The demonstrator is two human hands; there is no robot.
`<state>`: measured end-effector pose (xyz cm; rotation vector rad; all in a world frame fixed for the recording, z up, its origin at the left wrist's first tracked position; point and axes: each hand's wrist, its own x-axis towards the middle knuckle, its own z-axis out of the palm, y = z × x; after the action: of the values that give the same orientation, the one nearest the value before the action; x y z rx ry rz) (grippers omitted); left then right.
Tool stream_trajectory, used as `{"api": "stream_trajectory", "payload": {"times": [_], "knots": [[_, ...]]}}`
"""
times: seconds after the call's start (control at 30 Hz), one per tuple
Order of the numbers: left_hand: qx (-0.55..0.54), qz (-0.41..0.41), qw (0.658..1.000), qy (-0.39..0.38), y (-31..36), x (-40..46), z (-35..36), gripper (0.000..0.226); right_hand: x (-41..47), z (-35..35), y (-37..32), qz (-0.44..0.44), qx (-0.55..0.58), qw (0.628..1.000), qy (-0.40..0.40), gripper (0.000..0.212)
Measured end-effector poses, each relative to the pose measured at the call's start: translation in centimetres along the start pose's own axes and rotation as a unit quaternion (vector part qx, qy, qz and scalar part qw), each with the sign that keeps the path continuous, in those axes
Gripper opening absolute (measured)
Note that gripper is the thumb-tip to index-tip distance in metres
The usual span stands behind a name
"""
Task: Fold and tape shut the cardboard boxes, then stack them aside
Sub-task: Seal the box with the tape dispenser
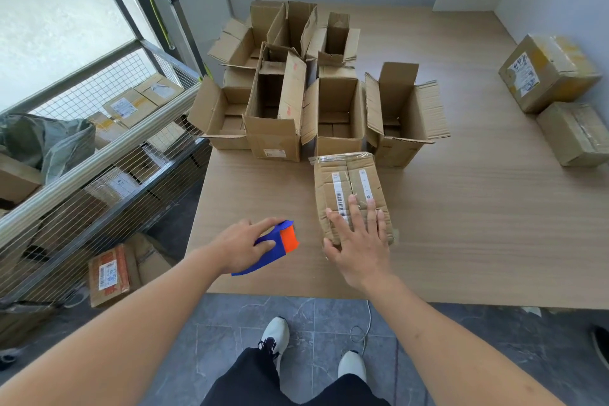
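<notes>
Left hand [242, 249] was wrapped round a blue/orange tape dispenser [275, 245], lower centre of the frame, fingers curled over its top, dispenser resting on or just above the wood surface [478, 224] (contact not clear). Right hand [357, 241] lay flat, fingers spread wide open, gripping nothing, palm pressed on the near end of 1 closed box [349, 181] w/ flaps folded down, clear tape across its far edge, 2 white label strips on top. That box sat centre frame, just right of the dispenser, not touching it.

Behind it, upper centre, a cluster of open boxes [273, 109] w/ flaps up, approx 7 (overlap made the count unsure). At the right edge of the frame, 2 sealed boxes [547, 72] sat together on the surface, one stacked partly against the other, well apart from the cluster. Left of frame, a wire-mesh cart [99, 155] held more parcels. Bottom centre: 2 white shoes [275, 333] on grey tile floor.
</notes>
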<state>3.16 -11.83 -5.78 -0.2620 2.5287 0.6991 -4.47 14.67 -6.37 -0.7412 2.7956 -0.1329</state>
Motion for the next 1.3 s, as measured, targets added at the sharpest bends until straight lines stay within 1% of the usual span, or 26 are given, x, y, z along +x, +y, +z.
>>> {"api": "stream_trajectory", "payload": {"times": [0.07, 0.2, 0.33, 0.43, 0.6, 0.67, 0.8, 0.9, 0.97, 1.03, 1.17, 1.23, 1.3], "knots": [[0.041, 0.009, 0.999, 0.027, 0.7, -0.1, 0.2, 0.055, 0.0, 0.6, -0.5, 0.006, -0.007, 1.0, 0.024, 0.066], [0.08, 0.003, 0.995, 0.062, 0.8, 0.4, 1.4, 0.064, 0.2, 1.6, -0.5, 0.007, -0.021, 0.996, 0.084, 0.065], [0.082, -0.012, 0.993, 0.088, 0.8, 1.5, 2.8, 0.069, 0.2, 2.0, -0.3, 0.004, -0.026, 0.995, 0.094, 0.068], [0.062, -0.015, 0.993, 0.1, 1.5, 2.5, 3.5, 0.07, 0.1, 2.0, -0.3, 0.001, -0.02, 0.994, 0.105, 0.07], [0.028, -0.02, 0.994, 0.105, 2.1, 3.7, 4.9, 0.073, 0.1, 1.7, -0.3, 0.01, -0.021, 0.995, 0.094, 0.06], [0.011, -0.023, 0.994, 0.104, 2.1, 4.1, 5.3, 0.075, 0.0, 1.6, -0.3, 0.011, -0.028, 0.997, 0.078, 0.061], [-0.016, -0.027, 0.994, 0.102, 2.2, 4.1, 4.9, 0.072, 0.1, 1.1, -0.2, 0.007, -0.025, 0.998, 0.051, 0.072], [-0.032, -0.024, 0.988, 0.151, 2.8, 3.5, 3.9, 0.057, -0.2, 0.1, 0.0, -0.007, -0.028, 1.0, 0.007, 0.089], [-0.046, 0.015, 0.981, 0.19, 3.8, 3.0, 3.1, 0.048, -0.6, -1.0, 0.4, -0.015, -0.021, 0.999, -0.02, 0.099], [-0.053, 0.083, 0.97, 0.224, 5.1, 2.5, 2.5, 0.04, -0.7, -2.0, 1.0, -0.03, -0.007, 0.999, -0.036, 0.106], [-0.054, 0.194, 0.946, 0.255, 8.4, 1.5, 2.2, 0.029, -1.0, -3.3, 2.7, -0.068, 0.063, 0.995, -0.046, 0.113], [-0.042, 0.223, 0.94, 0.253, 9.9, 1.1, 2.4, 0.025, -1.3, -3.8, 3.9, -0.097, 0.088, 0.991, -0.024, 0.105], [-0.03, 0.23, 0.945, 0.231, 11.3, 0.9, 2.8, 0.022, -1.7, -4.1, 5.3, -0.125, 0.091, 0.988, 0.011, 0.086]]}}
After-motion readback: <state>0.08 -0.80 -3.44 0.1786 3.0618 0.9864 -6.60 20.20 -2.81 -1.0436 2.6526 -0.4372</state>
